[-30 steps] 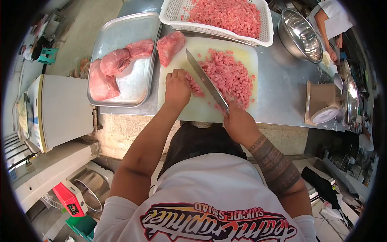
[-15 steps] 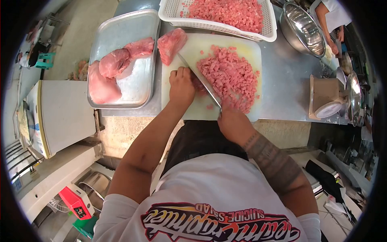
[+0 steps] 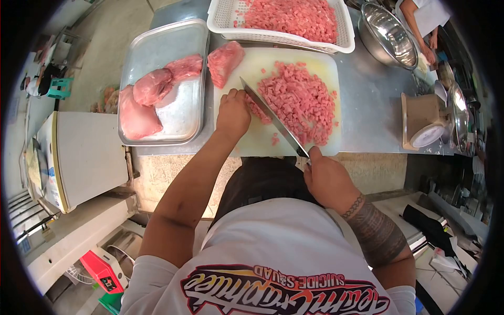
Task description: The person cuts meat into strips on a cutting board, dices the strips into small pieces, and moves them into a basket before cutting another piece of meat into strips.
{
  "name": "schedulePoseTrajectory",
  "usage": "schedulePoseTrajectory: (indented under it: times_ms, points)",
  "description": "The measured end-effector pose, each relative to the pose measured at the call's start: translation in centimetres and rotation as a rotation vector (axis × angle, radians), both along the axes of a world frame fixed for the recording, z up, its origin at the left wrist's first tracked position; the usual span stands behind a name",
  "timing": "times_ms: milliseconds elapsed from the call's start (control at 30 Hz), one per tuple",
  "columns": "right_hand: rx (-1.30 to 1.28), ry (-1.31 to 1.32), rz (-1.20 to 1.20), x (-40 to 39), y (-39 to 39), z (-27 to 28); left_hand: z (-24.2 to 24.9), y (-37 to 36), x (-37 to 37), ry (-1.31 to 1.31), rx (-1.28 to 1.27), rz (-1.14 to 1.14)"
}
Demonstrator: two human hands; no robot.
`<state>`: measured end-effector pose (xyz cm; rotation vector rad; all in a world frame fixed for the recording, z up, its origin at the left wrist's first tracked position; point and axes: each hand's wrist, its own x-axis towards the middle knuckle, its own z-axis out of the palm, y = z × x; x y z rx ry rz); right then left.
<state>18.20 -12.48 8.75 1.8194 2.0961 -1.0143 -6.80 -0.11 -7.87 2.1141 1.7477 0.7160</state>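
Observation:
My right hand (image 3: pixel 328 176) is wrapped round the handle of a long kitchen knife (image 3: pixel 278 122). The blade slants up and left across the white cutting board (image 3: pixel 239 144), its tip close to my left fingers. My left hand (image 3: pixel 233 113) rests on the board's left side with its fingers curled; whatever lies under them is hidden. Right of the blade spreads a heap of diced raw meat (image 3: pixel 302 97). A larger chunk of raw meat (image 3: pixel 224 63) sits at the board's upper left corner, beyond my left hand.
On the left, a metal tray (image 3: pixel 181 123) holds large pieces of raw meat (image 3: pixel 152 86). A white plastic basket (image 3: pixel 223 22) of diced meat stands behind the board. To the right are a steel bowl (image 3: pixel 388 37) and a weighing scale (image 3: pixel 424 121). Another person's hand (image 3: pixel 430 52) shows at upper right.
My right hand has drawn back down and to the right with the knife, whose tip now lies nearer my left fingers. My left hand stays curled in nearly the same place.

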Motion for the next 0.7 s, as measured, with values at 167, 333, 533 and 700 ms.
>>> schedulePoseTrajectory:
  times_ms: [167,333,533,700]
  points:
    - [0.131,0.090,0.002,-0.9,0.2,-4.9,-0.9,-0.1,0.1,-0.013,0.031,-0.012]
    - [0.136,0.114,-0.048,-3.0,3.1,-7.8,-0.8,-0.1,-0.5,-0.005,0.046,-0.071]
    - [0.172,0.155,-0.117,-0.3,2.9,-8.2,1.1,-0.1,-1.8,-0.009,-0.183,-0.038]
    - [0.177,0.030,-0.119,-0.4,0.4,-5.4,0.9,0.1,-1.7,-0.001,-0.183,-0.047]
